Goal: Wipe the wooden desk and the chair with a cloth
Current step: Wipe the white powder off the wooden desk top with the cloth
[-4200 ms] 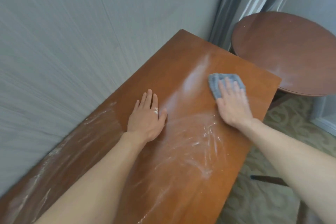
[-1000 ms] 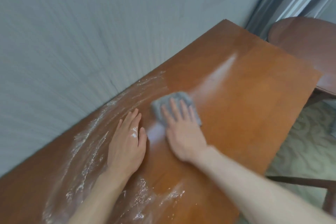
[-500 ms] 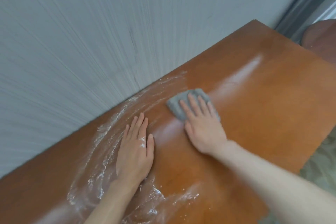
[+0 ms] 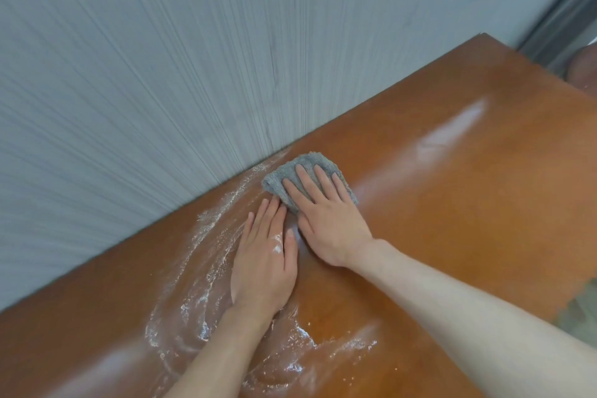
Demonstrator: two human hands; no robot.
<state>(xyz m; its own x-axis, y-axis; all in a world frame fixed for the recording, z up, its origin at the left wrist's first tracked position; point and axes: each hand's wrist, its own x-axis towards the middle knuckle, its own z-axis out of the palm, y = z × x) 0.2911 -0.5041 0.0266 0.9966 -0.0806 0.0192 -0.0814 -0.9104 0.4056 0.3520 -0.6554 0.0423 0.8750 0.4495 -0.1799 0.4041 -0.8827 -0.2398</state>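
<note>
The wooden desk [image 4: 452, 203] fills the lower right of the head view, its back edge against a wall. A small grey cloth [image 4: 284, 176] lies on it close to that wall. My right hand [image 4: 326, 216] presses flat on the cloth, fingers spread over it. My left hand [image 4: 265, 255] rests palm down on the desk just left of the right hand, fingers together, with white powder on its knuckles. White powder smears [image 4: 200, 307] curve across the desk around and below the left hand. No chair is in view.
A grey striped wall [image 4: 161, 74] runs along the desk's far edge. The rim of a dark round table [image 4: 586, 69] shows at the far right, beside a grey vertical frame [image 4: 562, 16]. Patterned carpet [image 4: 581, 313] lies beyond the desk's right edge.
My right hand has slid the cloth left along the desk toward the wall, into the powdered area. My left hand has stayed flat, now almost touching the right. The view has shifted left.
</note>
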